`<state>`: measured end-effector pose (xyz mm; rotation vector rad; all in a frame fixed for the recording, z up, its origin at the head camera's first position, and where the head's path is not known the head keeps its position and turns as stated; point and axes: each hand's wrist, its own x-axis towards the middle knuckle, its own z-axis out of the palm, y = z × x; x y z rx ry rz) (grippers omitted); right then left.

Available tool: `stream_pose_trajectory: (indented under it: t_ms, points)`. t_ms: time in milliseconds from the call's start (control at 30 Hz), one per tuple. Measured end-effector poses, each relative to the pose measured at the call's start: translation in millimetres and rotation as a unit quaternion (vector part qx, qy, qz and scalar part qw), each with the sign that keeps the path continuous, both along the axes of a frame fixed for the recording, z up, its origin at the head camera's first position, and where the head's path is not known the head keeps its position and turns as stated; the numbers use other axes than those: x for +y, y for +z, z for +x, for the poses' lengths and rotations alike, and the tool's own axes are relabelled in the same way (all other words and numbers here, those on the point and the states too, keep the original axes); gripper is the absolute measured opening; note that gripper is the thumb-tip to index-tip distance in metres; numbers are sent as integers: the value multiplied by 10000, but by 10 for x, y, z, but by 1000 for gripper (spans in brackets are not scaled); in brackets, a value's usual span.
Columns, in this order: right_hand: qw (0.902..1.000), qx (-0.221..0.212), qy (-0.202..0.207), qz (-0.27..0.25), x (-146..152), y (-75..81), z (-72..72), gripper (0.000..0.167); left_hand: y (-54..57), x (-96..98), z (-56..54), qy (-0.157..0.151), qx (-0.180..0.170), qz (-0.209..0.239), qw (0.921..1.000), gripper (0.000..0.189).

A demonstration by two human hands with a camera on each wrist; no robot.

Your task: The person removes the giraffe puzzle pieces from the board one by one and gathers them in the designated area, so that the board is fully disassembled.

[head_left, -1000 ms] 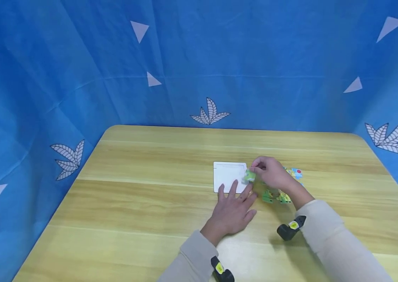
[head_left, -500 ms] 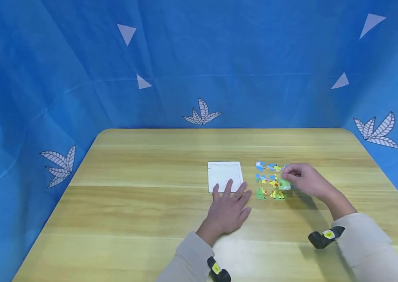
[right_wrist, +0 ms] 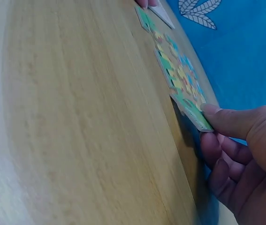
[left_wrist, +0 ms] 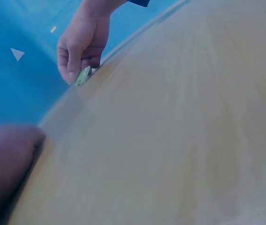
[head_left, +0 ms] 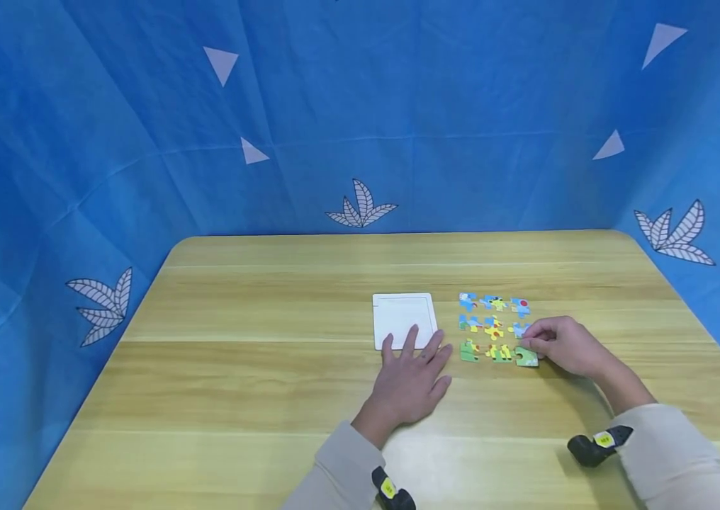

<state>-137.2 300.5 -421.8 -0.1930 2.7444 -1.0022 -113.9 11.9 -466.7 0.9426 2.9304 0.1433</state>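
My right hand [head_left: 567, 346] pinches a green jigsaw piece [head_left: 527, 357] between thumb and fingers at the near right corner of a group of puzzle pieces [head_left: 494, 327]. In the right wrist view the thumb lies on top of this green piece [right_wrist: 191, 114] and the fingers are beneath its edge, with the piece tilted close over the table. My left hand [head_left: 407, 388] lies flat with fingers spread, its fingertips on the near edge of a white puzzle tray [head_left: 403, 315]. The other pieces, blue, yellow and green, are laid in rows with small gaps, right of the tray.
The wooden table [head_left: 258, 397] has rounded far corners. Behind and beside it hangs a blue curtain [head_left: 462, 106] printed with white leaves and triangles. A black wrist camera [head_left: 599, 446] sits on the right sleeve, another black camera [head_left: 393, 489] on the left.
My right hand has carried the green piece from the tray's right edge rightward, then down to the near right corner of the rows. The left hand stays at the tray; the head view shifted slightly.
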Motion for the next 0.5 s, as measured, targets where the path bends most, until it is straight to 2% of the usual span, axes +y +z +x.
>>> stream_pose_trajectory:
  t_ms: [200,500]
  points:
    - [9994,119,-167,263,40,-18,-10,15,6,-13,9,-30,44,71,10000,53]
    - [9992,161,-218,303,65,-13,-6,18,13,-20,10,-38,39,46,10000,53]
